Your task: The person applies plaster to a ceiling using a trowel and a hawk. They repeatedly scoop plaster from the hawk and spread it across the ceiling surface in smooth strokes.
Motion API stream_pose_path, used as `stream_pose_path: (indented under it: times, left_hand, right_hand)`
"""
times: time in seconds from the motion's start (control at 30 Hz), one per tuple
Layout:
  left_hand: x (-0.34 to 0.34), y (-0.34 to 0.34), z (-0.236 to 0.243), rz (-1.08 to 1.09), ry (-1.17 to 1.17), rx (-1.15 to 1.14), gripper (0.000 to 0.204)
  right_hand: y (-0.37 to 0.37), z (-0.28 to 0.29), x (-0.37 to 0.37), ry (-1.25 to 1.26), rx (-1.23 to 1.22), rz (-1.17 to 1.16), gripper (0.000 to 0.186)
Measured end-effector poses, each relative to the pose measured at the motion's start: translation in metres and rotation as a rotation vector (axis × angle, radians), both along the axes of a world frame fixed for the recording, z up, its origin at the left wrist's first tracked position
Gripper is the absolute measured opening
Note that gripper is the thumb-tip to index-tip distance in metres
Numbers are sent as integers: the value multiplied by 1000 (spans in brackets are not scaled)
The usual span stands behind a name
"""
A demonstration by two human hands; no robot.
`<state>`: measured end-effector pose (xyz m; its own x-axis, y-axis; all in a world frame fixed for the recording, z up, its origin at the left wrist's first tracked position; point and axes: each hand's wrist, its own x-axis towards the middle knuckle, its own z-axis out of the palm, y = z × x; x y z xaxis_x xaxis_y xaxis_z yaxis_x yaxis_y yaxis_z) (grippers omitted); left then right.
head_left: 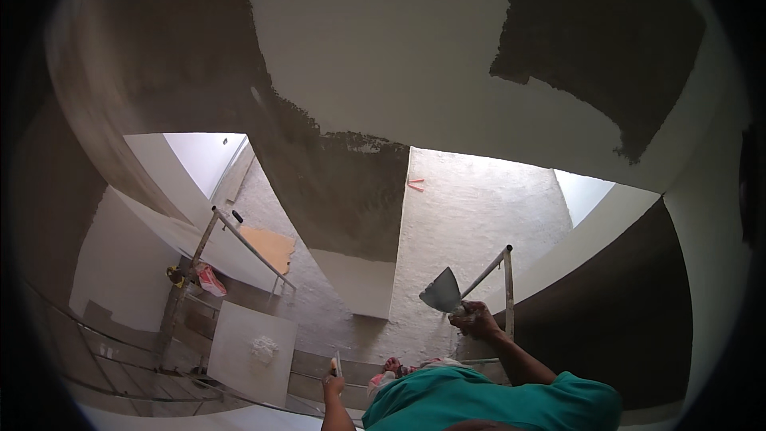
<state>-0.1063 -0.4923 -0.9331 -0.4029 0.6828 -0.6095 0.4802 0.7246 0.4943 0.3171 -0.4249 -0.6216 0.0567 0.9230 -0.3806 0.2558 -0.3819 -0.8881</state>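
Note:
My right hand point(476, 322) is raised in front of me, fingers wrapped round the handle of a wide putty knife point(443, 292). Its grey fan-shaped blade points up and to the left, apart from the wall. Lower down, my left hand point(333, 385) grips a flat-bladed trowel point(338, 362), seen almost edge-on. Left of that hand, a pale square board point(227, 355) bears a lump of white plaster point(264, 348). Above me spreads a surface partly coated in smooth pale plaster point(383, 48), with dark patches point(606, 40) showing ragged borders.
Metal scaffold posts rise beside my right arm point(509, 287) and at the left point(203, 239). A red and white bag point(210, 280) lies by the left post. Through two openings, a rough pale floor point(471, 199) shows far below, with a tan sheet point(269, 249) on it.

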Motion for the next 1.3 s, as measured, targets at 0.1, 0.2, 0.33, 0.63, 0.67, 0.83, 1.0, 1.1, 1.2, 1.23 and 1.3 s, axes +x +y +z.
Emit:
stream_pose_path:
  times: [0.1, 0.2, 0.33, 0.63, 0.67, 0.83, 1.0, 1.1, 1.2, 1.23, 1.3]
  left_hand:
    - [15, 11, 3, -68, -31, 207, 41]
    - [39, 41, 53, -312, 27, 314, 43]
    - [56, 165, 136, -717, 129, 1067, 50]
    - [194, 335, 616, -599, 935, 1887, 68]
    - [203, 347, 646, -544, 1021, 1946, 69]
    - [220, 396, 749, -399, 1207, 2154, 76]
    - [228, 413, 838, -360, 1098, 2061, 66]
    - [214, 426, 871, -299, 1134, 2120, 66]
    - [210, 448, 878, -300, 1126, 2237, 62]
    - [209, 452, 878, -295, 1146, 2206, 62]
    - [208, 457, 868, -332, 1158, 2160, 62]
  right_hand:
    - [-9, -3, 13, 8, 37, -34, 23]
    - [-23, -13, 29, 22, 82, -91, 24]
    - [-37, -29, 44, 53, 112, -136, 23]
    - [-87, -45, 66, -46, 237, -376, 21]
    - [-94, -57, 75, -22, 222, -387, 21]
    - [-119, -78, 84, 11, 145, -579, 26]
    - [-127, -56, 84, -40, 117, -570, 26]
    - [-128, -60, 78, -43, 167, -573, 22]
    - [-135, -85, 74, -48, 223, -612, 20]
    - [-131, -74, 69, -44, 209, -599, 20]
    - [-132, -66, 63, -40, 175, -604, 21]
